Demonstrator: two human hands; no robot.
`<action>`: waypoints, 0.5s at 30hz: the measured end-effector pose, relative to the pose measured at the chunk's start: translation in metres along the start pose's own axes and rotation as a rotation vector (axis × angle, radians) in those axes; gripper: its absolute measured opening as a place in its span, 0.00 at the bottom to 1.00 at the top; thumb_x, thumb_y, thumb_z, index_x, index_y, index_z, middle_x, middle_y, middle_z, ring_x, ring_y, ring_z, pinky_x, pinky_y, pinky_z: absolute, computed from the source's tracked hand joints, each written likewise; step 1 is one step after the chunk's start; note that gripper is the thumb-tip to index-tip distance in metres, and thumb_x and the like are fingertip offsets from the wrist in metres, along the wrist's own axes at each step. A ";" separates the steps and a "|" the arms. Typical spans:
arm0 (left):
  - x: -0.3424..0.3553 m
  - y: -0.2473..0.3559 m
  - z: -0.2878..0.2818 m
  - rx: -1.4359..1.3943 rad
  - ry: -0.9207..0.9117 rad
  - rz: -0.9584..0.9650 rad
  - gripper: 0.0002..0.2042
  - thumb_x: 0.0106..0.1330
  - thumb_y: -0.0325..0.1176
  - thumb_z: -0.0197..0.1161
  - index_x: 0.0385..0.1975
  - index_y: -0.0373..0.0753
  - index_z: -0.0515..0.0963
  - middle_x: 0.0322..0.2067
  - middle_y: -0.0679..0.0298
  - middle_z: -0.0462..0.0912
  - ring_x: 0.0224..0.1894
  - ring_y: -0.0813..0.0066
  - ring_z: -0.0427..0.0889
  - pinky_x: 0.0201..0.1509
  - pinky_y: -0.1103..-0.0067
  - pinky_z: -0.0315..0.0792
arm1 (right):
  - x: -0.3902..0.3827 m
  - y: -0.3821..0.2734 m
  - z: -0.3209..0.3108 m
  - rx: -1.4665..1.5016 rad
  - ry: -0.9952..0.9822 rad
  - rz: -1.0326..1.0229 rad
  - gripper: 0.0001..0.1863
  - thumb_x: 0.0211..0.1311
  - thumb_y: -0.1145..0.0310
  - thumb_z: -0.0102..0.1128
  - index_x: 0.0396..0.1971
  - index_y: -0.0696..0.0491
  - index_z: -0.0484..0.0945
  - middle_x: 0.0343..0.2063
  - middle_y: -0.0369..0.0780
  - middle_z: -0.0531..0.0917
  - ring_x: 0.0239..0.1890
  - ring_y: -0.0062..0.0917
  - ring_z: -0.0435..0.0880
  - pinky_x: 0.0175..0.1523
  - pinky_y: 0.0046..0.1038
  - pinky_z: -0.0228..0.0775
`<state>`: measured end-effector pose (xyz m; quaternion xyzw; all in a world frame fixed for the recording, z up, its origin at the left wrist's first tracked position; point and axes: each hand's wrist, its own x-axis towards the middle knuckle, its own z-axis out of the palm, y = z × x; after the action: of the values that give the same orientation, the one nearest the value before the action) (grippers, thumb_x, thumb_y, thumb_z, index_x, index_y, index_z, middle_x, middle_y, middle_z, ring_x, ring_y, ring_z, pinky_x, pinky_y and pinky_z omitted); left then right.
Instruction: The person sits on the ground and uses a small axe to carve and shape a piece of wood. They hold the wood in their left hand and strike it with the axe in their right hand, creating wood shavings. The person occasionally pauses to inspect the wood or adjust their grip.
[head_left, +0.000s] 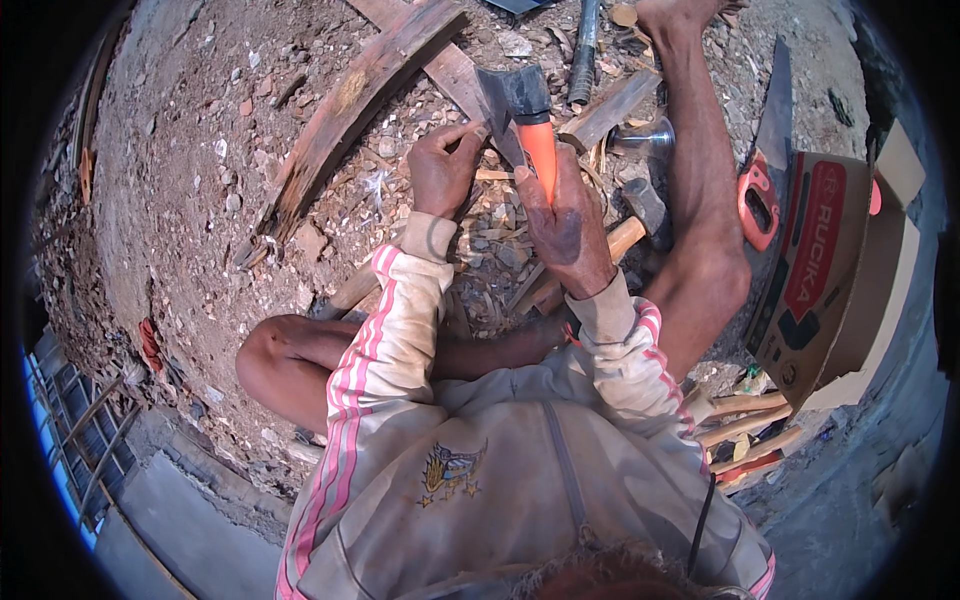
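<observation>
My right hand (570, 230) grips a hatchet (540, 155) by its orange handle. The hatchet's dark head points away from me, its grey blade on the left side. Left of the blade, my left hand (445, 168) is closed, thumb and fingertips pinched together close to the cutting edge. Whatever lies between those fingertips is too small or hidden to make out. Beyond both hands, a flat wooden board (455, 85) lies on the ground, partly behind the hatchet head. Wood chips (500, 235) are scattered beneath my hands, between my bent legs.
A curved timber (350, 105) lies at the far left. By my right leg are a hammer (645, 205), a short wood block (612, 108) and a dark rod (584, 55). Farther right lie a red-handled handsaw (772, 140) and an open cardboard box (830, 260), with wooden handles (745, 425) nearer me.
</observation>
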<state>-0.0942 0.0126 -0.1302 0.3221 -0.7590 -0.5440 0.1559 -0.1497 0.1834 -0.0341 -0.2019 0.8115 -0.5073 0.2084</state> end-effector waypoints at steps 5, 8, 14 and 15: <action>-0.001 -0.002 0.002 0.014 0.012 -0.034 0.11 0.67 0.30 0.69 0.42 0.29 0.87 0.35 0.60 0.90 0.35 0.79 0.84 0.41 0.81 0.77 | 0.006 0.013 0.011 -0.048 -0.001 -0.038 0.16 0.71 0.61 0.56 0.47 0.57 0.67 0.26 0.60 0.80 0.33 0.63 0.81 0.35 0.55 0.69; 0.001 -0.001 0.002 0.010 0.019 -0.015 0.11 0.67 0.30 0.69 0.43 0.30 0.87 0.35 0.59 0.90 0.36 0.78 0.84 0.42 0.81 0.77 | 0.008 0.015 0.009 -0.049 -0.038 -0.033 0.16 0.70 0.63 0.57 0.49 0.57 0.67 0.26 0.60 0.80 0.33 0.62 0.81 0.35 0.55 0.69; -0.002 0.001 0.003 -0.024 0.056 -0.011 0.10 0.63 0.31 0.69 0.40 0.32 0.88 0.33 0.55 0.90 0.35 0.72 0.87 0.43 0.77 0.78 | 0.007 -0.005 0.005 -0.048 0.067 -0.029 0.16 0.70 0.65 0.58 0.48 0.58 0.68 0.26 0.59 0.81 0.34 0.61 0.82 0.35 0.52 0.70; -0.003 0.000 0.003 -0.018 0.053 -0.019 0.10 0.63 0.31 0.69 0.40 0.32 0.88 0.33 0.55 0.90 0.35 0.72 0.87 0.42 0.77 0.78 | 0.006 0.001 0.008 -0.042 0.032 -0.024 0.16 0.70 0.65 0.58 0.49 0.58 0.68 0.27 0.59 0.81 0.34 0.61 0.82 0.35 0.52 0.70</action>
<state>-0.0939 0.0165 -0.1314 0.3422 -0.7467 -0.5434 0.1735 -0.1505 0.1747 -0.0394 -0.2081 0.8227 -0.4957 0.1850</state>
